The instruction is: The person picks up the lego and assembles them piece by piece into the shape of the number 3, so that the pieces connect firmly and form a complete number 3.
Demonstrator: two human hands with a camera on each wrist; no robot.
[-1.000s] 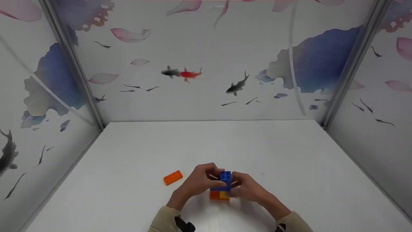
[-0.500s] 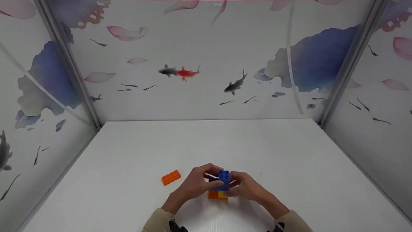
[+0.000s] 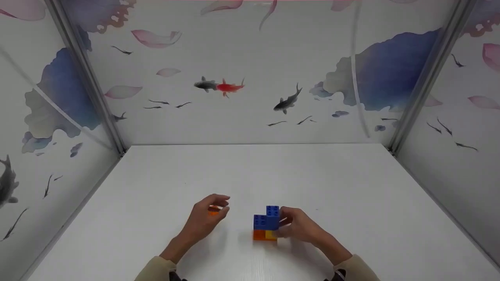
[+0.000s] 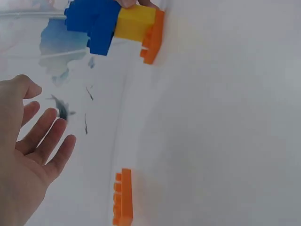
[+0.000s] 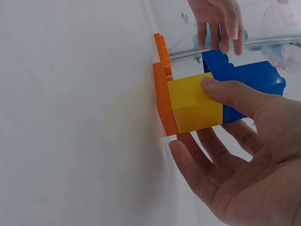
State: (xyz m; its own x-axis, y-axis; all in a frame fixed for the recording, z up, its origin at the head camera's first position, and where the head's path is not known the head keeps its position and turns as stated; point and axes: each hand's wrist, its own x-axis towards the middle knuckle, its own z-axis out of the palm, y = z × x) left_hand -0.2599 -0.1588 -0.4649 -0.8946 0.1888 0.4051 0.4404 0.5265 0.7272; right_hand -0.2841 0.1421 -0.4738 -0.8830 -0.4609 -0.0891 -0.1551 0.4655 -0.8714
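Note:
A small stack of toy building bricks stands on the white table (image 3: pixel 250 175) near the front. At its bottom lies a flat orange brick (image 5: pixel 163 99); a yellow brick (image 5: pixel 194 106) sits on one end of that, with blue bricks (image 3: pixel 272 220) stepped on top. My right hand (image 3: pixel 300 225) holds the stack from the right, thumb on the yellow brick and fingers along the other side. To the left my left hand (image 3: pixel 205 216), fingers spread and loosely bent, hovers over a loose orange brick (image 4: pixel 126 197) and partly hides it in the head view. Nothing is in that hand.
White panels (image 3: pixel 250 128) printed with fish and petals close in the back and both sides. Grey metal posts (image 3: pixel 91 89) rise at the rear corners.
My left hand has let go of the blue bricks and moved left, over the loose orange brick. The right hand has kept its hold on the stack, which stays in place.

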